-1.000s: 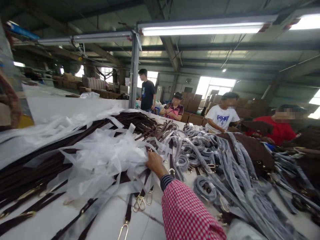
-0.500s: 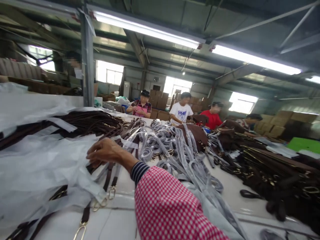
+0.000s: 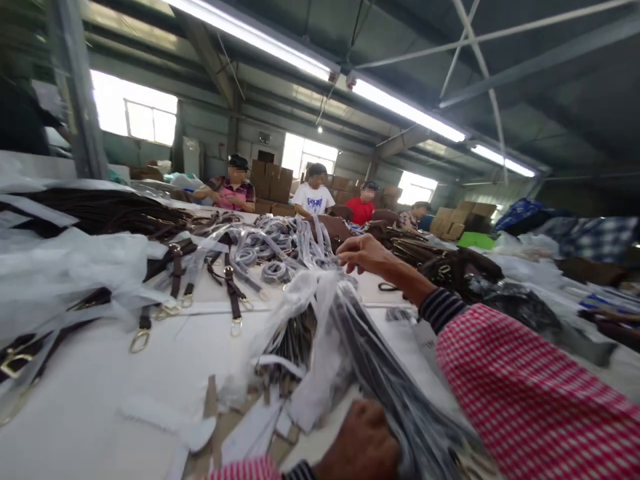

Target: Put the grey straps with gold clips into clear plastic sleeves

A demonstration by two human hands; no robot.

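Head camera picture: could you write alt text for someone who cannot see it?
A person's left hand grips the near end of a bundle of plastic-wrapped straps, while their right hand, in a red checked sleeve, reaches to its far end over a white table. Brown straps with gold clasps lie to the left; four seated workers sit behind.
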